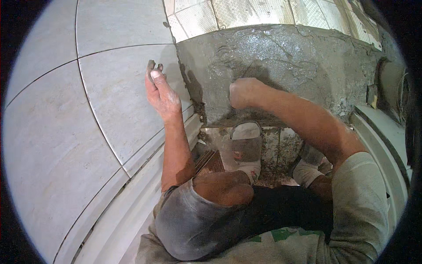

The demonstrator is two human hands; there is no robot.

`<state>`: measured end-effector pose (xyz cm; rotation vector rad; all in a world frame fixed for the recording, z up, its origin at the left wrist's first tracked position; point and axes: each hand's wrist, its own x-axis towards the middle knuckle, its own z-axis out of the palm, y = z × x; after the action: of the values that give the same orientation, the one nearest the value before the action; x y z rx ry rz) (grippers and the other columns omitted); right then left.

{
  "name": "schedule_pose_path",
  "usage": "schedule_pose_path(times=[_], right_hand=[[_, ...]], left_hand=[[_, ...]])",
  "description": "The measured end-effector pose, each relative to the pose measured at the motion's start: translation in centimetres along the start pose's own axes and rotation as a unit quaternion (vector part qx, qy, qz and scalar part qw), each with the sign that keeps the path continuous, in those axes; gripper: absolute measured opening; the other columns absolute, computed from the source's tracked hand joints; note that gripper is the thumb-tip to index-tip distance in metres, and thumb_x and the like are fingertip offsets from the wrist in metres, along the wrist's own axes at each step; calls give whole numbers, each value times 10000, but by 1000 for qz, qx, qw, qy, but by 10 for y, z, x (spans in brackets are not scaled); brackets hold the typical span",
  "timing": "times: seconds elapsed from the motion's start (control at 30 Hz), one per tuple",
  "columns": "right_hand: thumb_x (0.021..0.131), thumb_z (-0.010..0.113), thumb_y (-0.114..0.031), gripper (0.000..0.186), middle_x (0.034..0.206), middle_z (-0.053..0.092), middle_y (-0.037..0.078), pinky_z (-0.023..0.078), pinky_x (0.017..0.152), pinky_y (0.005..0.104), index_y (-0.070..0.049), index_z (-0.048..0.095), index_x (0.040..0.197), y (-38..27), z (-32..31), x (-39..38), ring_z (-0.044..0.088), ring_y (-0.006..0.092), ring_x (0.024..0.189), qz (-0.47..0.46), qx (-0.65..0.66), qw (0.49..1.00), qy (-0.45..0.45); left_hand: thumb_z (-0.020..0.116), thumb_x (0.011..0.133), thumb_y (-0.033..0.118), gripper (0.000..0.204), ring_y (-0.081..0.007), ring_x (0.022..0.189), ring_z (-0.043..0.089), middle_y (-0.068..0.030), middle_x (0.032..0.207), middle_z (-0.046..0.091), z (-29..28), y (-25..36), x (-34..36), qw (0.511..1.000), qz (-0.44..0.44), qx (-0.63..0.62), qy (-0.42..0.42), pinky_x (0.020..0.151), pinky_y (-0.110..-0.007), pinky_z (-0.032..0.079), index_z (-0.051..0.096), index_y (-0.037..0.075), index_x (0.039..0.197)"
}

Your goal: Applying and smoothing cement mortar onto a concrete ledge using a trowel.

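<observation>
My left hand (163, 94) is raised over the large pale grey tiles (127, 79), close to the edge of the wet grey mortar (281, 57). Its fingers point up, loosely bent and partly apart, with the thumb in front. Grey mortar coats the fingertips; no tool shows there. Over the near part of the mortar, my right hand (246, 93) is closed in a fist, back of the hand towards me. Whatever it grips, if anything, is hidden beneath it. Streaks and ridges mark the mortar, which looks glossy near the middle.
Small textured light tiles (250, 13) border the mortar's far side. Left of my knee runs a white ledge (132, 215). A dark round pipe-like thing (391, 86) stands at the right, above a pale frame (382, 127). My sandalled foot (246, 141) is at the mortar's near edge.
</observation>
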<state>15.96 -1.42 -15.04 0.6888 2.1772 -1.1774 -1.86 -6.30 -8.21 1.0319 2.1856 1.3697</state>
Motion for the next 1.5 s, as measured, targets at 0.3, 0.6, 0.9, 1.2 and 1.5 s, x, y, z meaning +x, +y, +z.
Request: schedule_pose_path(times=[0.3, 0.6, 0.9, 1.2, 1.5], right_hand=[[704, 583, -182, 234, 876, 670, 212, 526, 760, 444, -8, 699, 812, -5, 10, -11, 660, 349, 848, -14, -22, 997, 70], [773, 542, -194, 247, 910, 659, 216, 537, 727, 442, -18, 699, 846, 22, 1, -13, 655, 323, 880, -14, -66, 995, 76], [735, 591, -201, 241, 900, 678, 197, 537, 773, 421, -12, 702, 834, -9, 24, -18, 667, 336, 870, 23, -31, 999, 37], [739, 567, -161, 210, 855, 676, 199, 545, 740, 428, -18, 705, 806, 28, 17, 4, 671, 354, 811, 50, 18, 979, 196], [782, 517, -165, 223, 849, 670, 192, 536, 724, 437, -44, 704, 776, 63, 21, -8, 665, 348, 820, 62, -21, 963, 261]], left_hand=[[419, 987, 335, 507, -263, 1145, 517, -183, 1291, 487, -10, 3, 4, 1000, 18, 9, 8, 974, -362, 402, 435, -57, 1307], [423, 985, 326, 494, -250, 1135, 523, -198, 1227, 535, -9, 1, 4, 999, 43, 21, 11, 972, -352, 407, 460, -66, 1284], [411, 983, 346, 504, -274, 1147, 511, -204, 1237, 529, -9, -3, 3, 998, 48, 43, 17, 992, -368, 385, 466, -56, 1283], [416, 979, 361, 516, -282, 1147, 513, -212, 1235, 526, -7, -2, 3, 998, 44, 43, 11, 983, -372, 394, 477, -58, 1273], [415, 978, 360, 509, -303, 1157, 505, -221, 1236, 530, -8, -6, 5, 997, 57, 54, 12, 998, -384, 375, 489, -58, 1259]])
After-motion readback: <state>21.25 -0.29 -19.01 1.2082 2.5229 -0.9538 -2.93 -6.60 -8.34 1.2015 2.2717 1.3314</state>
